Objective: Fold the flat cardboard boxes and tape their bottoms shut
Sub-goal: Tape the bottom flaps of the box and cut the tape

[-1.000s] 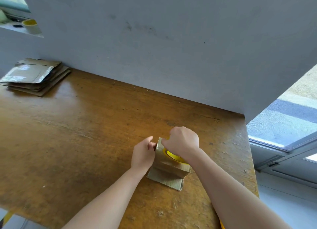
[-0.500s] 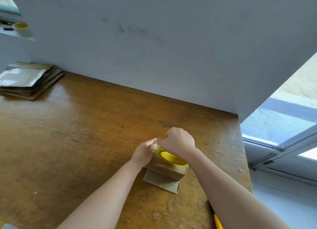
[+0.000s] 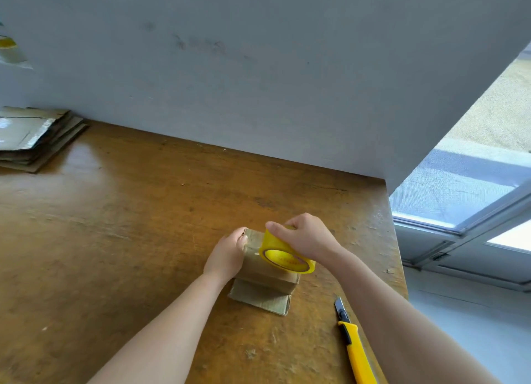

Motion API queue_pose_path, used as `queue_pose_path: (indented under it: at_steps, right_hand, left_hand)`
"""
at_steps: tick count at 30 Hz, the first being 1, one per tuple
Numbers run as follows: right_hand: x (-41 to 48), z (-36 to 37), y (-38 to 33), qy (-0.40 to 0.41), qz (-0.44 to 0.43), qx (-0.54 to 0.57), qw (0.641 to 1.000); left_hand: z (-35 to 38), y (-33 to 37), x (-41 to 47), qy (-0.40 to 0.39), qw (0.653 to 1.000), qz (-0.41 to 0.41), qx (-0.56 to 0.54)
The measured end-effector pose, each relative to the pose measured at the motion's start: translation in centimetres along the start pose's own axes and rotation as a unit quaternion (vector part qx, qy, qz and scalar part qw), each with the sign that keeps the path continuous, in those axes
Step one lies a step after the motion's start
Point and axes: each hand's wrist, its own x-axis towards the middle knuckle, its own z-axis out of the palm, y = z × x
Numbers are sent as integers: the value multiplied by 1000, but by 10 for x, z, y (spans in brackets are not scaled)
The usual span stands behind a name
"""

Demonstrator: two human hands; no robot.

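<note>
Right hand (image 3: 307, 240) grips yellow tape roll (image 3: 284, 254) atop small cardboard box (image 3: 264, 271); left hand (image 3: 228, 254) clasps box's left end. Box cutter (image 3: 355, 352) on worktop (image 3: 129, 225).

Yellow tape roll (image 3: 287, 257); brown cardboard box (image 3: 265, 280); yellow-and-black knife (image 3: 355, 352); amber-brown table (image 3: 115, 225); grey wall (image 3: 258, 67).

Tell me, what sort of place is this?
Probably a small packing corner, home or workshop: a worn wooden table, a stack of flat cardboard boxes, a yellow tape roll and a utility knife.
</note>
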Motion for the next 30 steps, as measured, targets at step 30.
queue_pose_path:
  at_steps: [30]
  right_hand:
    - [-14, 0, 44, 16, 80, -261, 962]
  left_hand:
    - [10, -1, 1, 36, 998, -46, 26]
